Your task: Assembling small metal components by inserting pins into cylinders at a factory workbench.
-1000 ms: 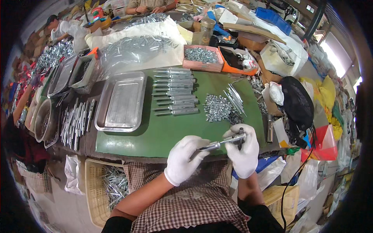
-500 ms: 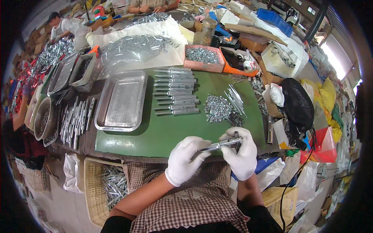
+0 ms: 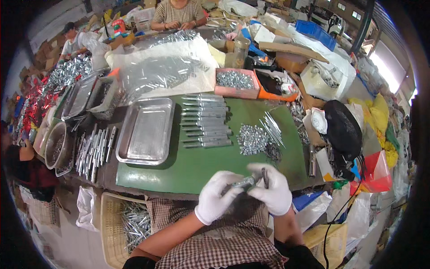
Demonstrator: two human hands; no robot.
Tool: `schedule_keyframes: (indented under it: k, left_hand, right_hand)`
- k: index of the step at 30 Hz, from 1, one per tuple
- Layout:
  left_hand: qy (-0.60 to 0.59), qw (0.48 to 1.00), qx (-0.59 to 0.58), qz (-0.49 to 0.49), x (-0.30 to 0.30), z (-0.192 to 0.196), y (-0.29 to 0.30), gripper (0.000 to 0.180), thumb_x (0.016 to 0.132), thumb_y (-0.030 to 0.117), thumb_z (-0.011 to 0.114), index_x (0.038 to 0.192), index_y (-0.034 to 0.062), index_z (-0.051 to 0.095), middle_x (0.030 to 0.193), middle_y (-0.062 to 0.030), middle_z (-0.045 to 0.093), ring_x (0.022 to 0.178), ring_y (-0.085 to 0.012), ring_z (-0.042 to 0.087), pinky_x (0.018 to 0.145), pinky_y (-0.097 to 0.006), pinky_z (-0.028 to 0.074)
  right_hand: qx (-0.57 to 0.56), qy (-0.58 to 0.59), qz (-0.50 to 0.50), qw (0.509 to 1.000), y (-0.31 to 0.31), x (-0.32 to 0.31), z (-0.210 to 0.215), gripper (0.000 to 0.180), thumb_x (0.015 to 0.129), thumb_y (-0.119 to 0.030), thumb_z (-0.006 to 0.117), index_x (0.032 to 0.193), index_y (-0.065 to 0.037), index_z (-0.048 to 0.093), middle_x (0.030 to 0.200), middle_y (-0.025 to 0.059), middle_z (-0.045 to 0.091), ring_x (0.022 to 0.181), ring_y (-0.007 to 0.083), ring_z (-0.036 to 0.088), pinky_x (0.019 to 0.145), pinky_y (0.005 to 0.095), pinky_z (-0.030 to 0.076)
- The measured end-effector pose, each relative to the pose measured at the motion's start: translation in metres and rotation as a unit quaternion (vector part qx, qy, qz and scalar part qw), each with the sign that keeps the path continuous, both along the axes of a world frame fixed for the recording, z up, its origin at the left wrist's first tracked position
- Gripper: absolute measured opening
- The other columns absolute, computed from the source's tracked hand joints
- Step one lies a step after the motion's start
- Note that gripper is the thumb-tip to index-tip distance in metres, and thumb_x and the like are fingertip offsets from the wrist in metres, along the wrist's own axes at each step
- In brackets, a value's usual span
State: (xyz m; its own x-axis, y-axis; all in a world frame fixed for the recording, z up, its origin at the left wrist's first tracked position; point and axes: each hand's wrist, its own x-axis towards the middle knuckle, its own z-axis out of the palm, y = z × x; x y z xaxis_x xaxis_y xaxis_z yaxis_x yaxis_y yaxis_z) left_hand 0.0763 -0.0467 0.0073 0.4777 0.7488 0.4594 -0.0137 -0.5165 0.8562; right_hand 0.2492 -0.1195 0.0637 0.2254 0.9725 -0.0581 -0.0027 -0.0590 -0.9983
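Note:
Both my hands wear white gloves and meet above the near edge of the green work mat [image 3: 148, 177]. My left hand [image 3: 218, 197] is closed around a silvery metal rod with a thicker sleeve [image 3: 244, 183]. My right hand [image 3: 272, 193] pinches a short dark metal rod [image 3: 264, 178] that stands nearly upright between its fingers. Its fingertips are close to the end of the silvery rod; motion blur hides whether they touch. Beyond my hands lie a pile of small metal nuts [image 3: 256, 140], a few thin pins [image 3: 272, 130] and a row of sleeved metal rods [image 3: 206, 120].
A metal tray [image 3: 145, 132] stands left of the row, with loose metal tubes [image 3: 95, 150] beside it. A pink box of small parts [image 3: 235, 83] sits at the back. Below the table is a basket of rods [image 3: 107, 228]. Another person [image 3: 178, 15] sits across.
The view has tilted up slightly. My hands have drawn closer together, and the silvery rod is now turned and more covered by my fingers. The dark rod stays in my right hand.

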Motion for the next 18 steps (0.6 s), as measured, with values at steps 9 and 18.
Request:
schedule_keyframes:
  k: [9,18]
  left_hand:
    - [-0.008,0.998,-0.023,-0.057,-0.008,-0.010,0.007,0.064,0.084,0.038,0.080,0.131,0.0013,0.056,0.124,-0.0146,0.063,0.110,-0.0271,0.062,0.097,-0.038,0.050]
    - [-0.010,0.995,-0.016,-0.094,-0.005,-0.009,0.019,0.069,0.087,0.046,0.075,0.135,0.0004,0.056,0.129,-0.0173,0.061,0.113,-0.0309,0.062,0.099,-0.039,0.050]
  right_hand:
    - [0.110,-0.279,-0.027,0.953,-0.007,-0.002,0.031,0.023,0.078,-0.009,0.081,0.099,-0.007,0.073,0.084,0.0060,0.066,0.073,0.0172,0.065,0.067,0.0297,0.051]
    - [0.077,-0.330,0.022,0.941,0.004,-0.009,0.027,0.028,0.082,-0.025,0.077,0.106,-0.011,0.072,0.087,0.0099,0.068,0.077,0.0294,0.067,0.070,0.0376,0.054]
